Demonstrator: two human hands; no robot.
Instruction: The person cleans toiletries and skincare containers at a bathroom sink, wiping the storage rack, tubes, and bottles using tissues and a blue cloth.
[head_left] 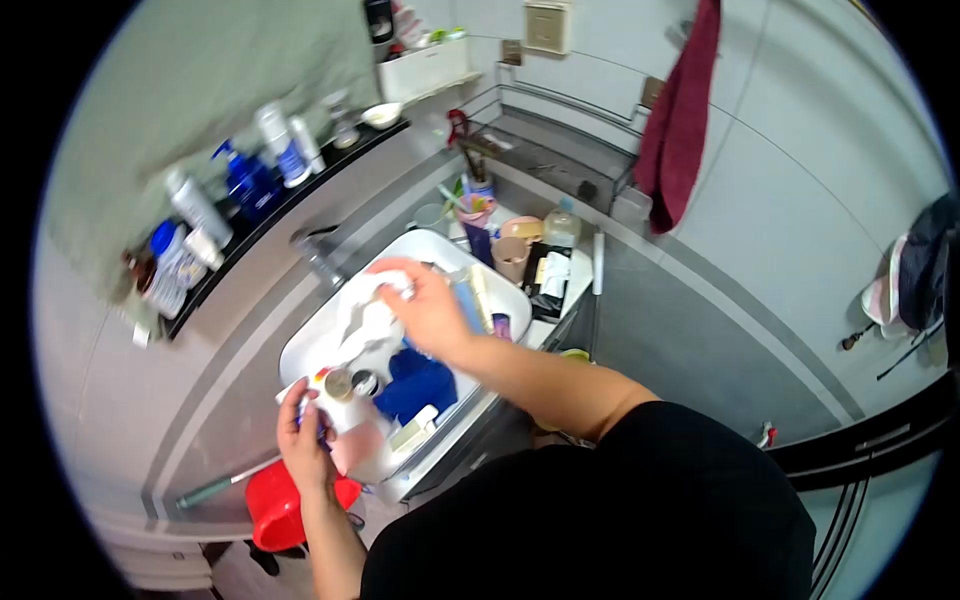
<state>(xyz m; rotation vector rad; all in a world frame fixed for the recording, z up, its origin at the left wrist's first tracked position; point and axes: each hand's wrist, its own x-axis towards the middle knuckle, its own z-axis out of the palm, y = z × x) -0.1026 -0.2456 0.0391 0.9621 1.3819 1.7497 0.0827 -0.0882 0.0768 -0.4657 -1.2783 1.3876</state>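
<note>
The right hand (428, 310) has its fingers pinching a limp white cloth (370, 318) above the basin (292, 350), towards its tap-side edge. The left hand (303, 432) has bent fingers at the basin's left end, beside a pale bottle (347, 410); whether they grip anything, I cannot tell. A blue cloth (415, 388) lies inside, nearer the front edge. Beyond the right end, a beige cup (511, 260) stands on the surface (579, 272).

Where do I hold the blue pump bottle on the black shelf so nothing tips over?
Probably the middle of the blue pump bottle, below the pump head, coming from the open front. It stands on the black shelf with a pale green surface behind and other containers on both sides.
</note>
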